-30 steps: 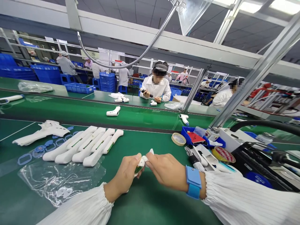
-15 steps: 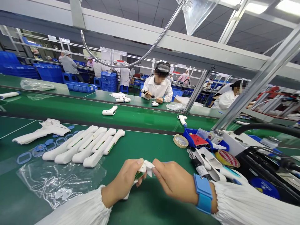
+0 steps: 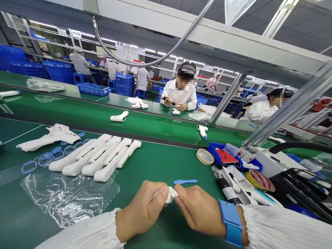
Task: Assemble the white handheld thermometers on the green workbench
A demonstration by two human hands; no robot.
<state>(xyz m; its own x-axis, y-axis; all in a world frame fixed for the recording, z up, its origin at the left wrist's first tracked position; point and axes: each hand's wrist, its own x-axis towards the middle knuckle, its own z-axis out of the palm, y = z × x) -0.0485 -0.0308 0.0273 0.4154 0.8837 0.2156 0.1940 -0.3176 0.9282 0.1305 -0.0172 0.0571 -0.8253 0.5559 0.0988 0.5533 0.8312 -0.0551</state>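
Left hand is curled into a tight fist around a small white plastic part, of which only a crumpled-looking end pokes out past the thumb. The right hand, wearing a blue wrist strap, pinches that end between thumb and forefinger, its other fingers folded under. The part is held between the two hands just above the near edge of the green surface. Half a second ago the left hand was looser, and a green patch showed on the part under its thumb; now the fist has closed over it and no green shows (the lower end that stuck out below the palm is hidden too). The hands sit lower in the view than a second ago. A flat blue plastic stick lies on the surface just beyond the fingers, where a second ago it was not visible. To the left, a row of long white plastic shells lies side by side, as before, with a crumpled clear plastic bag in front of it. A roll of tan tape lies to the right, beside a blue tray. Across the green belt, a person in white works with their own hands.
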